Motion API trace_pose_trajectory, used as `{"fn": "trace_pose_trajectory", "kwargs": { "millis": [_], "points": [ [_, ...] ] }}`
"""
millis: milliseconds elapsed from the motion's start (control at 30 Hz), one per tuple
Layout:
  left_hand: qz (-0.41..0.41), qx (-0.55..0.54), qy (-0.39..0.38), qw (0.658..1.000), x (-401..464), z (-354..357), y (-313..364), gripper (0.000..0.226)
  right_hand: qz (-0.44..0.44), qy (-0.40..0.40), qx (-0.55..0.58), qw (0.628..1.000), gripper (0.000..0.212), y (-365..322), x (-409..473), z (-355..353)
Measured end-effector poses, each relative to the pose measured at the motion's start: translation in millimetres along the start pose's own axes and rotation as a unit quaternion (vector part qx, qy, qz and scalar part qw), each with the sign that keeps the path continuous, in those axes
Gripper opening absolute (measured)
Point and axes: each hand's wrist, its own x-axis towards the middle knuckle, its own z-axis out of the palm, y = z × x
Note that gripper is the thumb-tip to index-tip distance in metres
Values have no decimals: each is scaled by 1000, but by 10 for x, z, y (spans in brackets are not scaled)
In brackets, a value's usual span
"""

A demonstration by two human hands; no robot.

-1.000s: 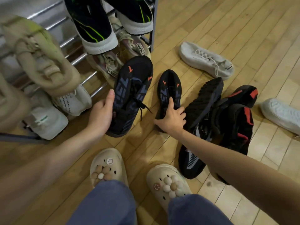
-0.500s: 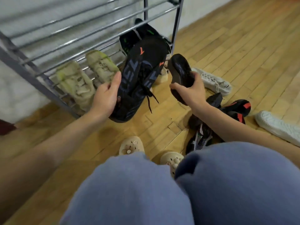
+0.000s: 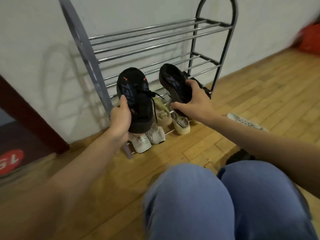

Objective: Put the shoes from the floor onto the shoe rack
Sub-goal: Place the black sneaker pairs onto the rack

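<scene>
Two hands, both gripping: L hand point(image 3: 121, 118) w/ black shoe point(image 3: 135, 99), R hand point(image 3: 194, 103) w/ its mate point(image 3: 174, 84).

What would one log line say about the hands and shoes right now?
left hand: holds black shoe | right hand: holds other black shoe | shoe rack: top shelves bare | step: shoes not yet placed

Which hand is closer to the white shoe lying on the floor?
Right. The right hand holds a black shoe just left of the white shoe; the left hand is farther left.
</scene>
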Motion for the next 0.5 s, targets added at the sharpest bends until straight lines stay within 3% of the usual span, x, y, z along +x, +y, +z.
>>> {"fn": "trace_pose_trajectory", "kwargs": {
  "millis": [333,500],
  "points": [
    [-34,5,90,995,624,407,330,60,-57,-14,-95,994,90,-345,893,463],
    [-39,1,110,993,821,419,306,56,-71,-10,-76,995,89,-456,1125,660]
  ]
}}
